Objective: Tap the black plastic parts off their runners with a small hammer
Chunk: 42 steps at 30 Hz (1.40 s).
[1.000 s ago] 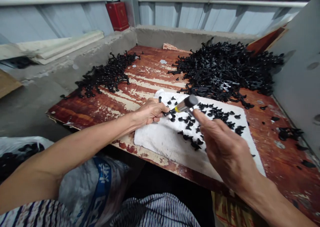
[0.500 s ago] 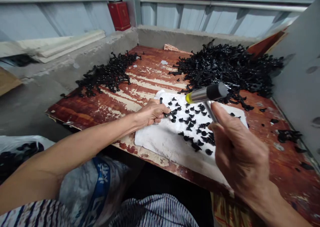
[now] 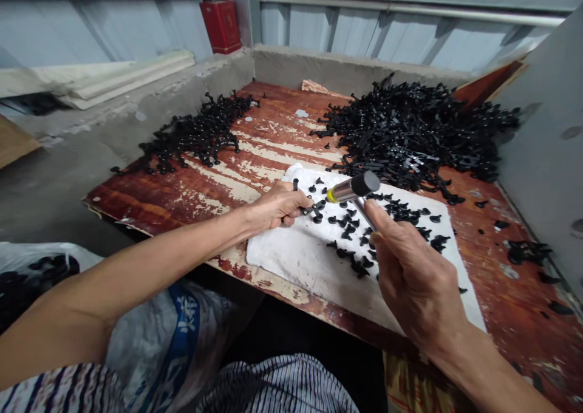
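Note:
My left hand (image 3: 285,204) is closed around a small black part (image 3: 310,209) with round knobbed ends, low over the left side of a white cloth (image 3: 291,261). One knob pokes up above my fingers. In my right hand (image 3: 416,273) is a mallet (image 3: 353,186) with a metal head, a yellow face and a black face. Its yellow face points left, a short way from the held part; whether they touch is not clear. Several loose black knob-like pieces (image 3: 350,225) lie scattered over the cloth beneath the mallet.
A large heap of black parts (image 3: 405,127) covers the back right of the worn red board (image 3: 282,115). A smaller heap (image 3: 195,133) lies at the left. Behind stands a red box (image 3: 221,27); a grey panel (image 3: 546,121) borders the right. Plastic bags (image 3: 155,340) sit below the left edge.
My right hand has swung the mallet left and down, closer to the part in my left hand. My left hand has stayed in nearly the same place.

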Available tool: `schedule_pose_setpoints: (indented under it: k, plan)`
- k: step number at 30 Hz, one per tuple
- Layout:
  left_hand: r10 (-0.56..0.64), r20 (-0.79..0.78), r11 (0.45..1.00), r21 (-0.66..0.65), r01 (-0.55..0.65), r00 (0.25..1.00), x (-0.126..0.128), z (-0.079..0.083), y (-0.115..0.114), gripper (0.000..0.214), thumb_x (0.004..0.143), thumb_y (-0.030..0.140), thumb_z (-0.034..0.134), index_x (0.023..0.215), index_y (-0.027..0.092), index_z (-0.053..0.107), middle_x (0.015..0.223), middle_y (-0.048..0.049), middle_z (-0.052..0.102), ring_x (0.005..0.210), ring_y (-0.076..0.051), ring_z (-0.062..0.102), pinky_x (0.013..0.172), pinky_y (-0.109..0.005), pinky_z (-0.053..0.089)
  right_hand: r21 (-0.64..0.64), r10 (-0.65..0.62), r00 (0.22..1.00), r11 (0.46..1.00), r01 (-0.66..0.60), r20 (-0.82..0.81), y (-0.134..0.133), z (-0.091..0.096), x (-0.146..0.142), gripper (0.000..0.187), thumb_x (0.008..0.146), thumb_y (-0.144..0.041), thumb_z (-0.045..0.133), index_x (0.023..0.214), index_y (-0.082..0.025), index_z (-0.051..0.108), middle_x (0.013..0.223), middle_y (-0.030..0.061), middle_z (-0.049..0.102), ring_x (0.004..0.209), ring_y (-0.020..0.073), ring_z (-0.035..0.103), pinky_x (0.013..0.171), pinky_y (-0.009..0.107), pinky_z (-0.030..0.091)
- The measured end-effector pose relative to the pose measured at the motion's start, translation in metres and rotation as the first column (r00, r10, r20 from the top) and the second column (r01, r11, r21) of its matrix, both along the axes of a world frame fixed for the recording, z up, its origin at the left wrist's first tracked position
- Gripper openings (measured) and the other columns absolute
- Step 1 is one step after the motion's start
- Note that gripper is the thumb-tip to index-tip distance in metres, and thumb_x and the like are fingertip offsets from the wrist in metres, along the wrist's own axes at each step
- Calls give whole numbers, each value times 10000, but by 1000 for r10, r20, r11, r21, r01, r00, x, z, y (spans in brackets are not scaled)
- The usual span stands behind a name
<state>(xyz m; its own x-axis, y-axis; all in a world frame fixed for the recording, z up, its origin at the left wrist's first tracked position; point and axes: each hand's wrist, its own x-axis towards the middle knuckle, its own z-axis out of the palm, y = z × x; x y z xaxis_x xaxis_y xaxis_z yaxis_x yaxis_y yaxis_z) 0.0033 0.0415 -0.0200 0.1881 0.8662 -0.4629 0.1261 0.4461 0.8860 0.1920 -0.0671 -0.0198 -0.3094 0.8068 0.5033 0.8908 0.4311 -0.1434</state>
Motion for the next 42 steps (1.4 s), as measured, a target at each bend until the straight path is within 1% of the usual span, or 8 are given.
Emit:
schedule_pose_setpoints:
  k: [4,8,10,16,22,26,30,42]
  plan:
    - [-52,-44,997,-63,49,998,-3,14,-1,202,802,73,517,628,159,464,478,50,435,355,-12,299,356,-203,135,-87,67,990,995,-57,121,0,5,0,467,888,-69,386,1302,-191,565,756,20,622,431,102,495,364,204,370]
    - [-103,-48,993,57,105,994,-11,25,-8,141,855,119,494,723,165,473,614,18,542,367,-6,331,349,-185,139,58,60,978,997,-49,-200,-5,18,15,434,915,-89,446,1331,-177,536,941,82,701,677,128,650,604,220,541]
    - [-202,-80,967,140,211,976,-13,27,-13,133,877,146,495,751,171,460,616,27,533,380,-7,352,364,-175,154,101,21,969,995,4,-246,-11,20,27,452,908,-82,484,1347,-182,524,1074,106,703,847,150,686,759,260,564]
    - [-572,-369,714,218,666,733,-11,23,-11,263,848,306,550,650,172,439,537,60,437,408,-28,285,401,-201,173,-6,-54,966,998,54,-252,-30,0,57,430,897,-90,480,1321,-115,543,1164,140,681,976,208,691,812,334,582]
    - [-634,-516,511,279,813,576,-8,18,2,315,865,367,452,617,173,436,573,46,400,499,-66,330,486,-227,249,-62,-120,962,992,109,-244,-42,-12,66,386,923,-183,445,1251,-30,577,1120,179,686,950,234,700,831,394,569]
    - [-595,-619,415,310,856,513,-5,15,3,327,892,356,406,613,188,382,578,46,383,524,-78,338,508,-232,253,-91,-125,960,990,105,-252,-43,-13,66,387,922,-182,439,1271,-80,571,1180,142,665,807,193,725,863,408,554]
    - [-538,-671,388,340,856,510,-3,13,4,329,909,332,388,616,195,327,587,51,349,533,-77,320,519,-232,246,-140,-176,954,979,145,-243,-44,-11,64,402,906,-149,466,1293,-155,575,1088,96,716,611,161,696,823,401,576]
    - [-525,-684,398,329,856,506,-2,11,1,321,919,320,367,626,200,315,580,54,327,523,-79,305,506,-234,239,-169,-212,948,970,174,-238,-46,-10,63,422,902,-137,477,1310,-185,574,1035,94,732,609,170,692,740,369,599]
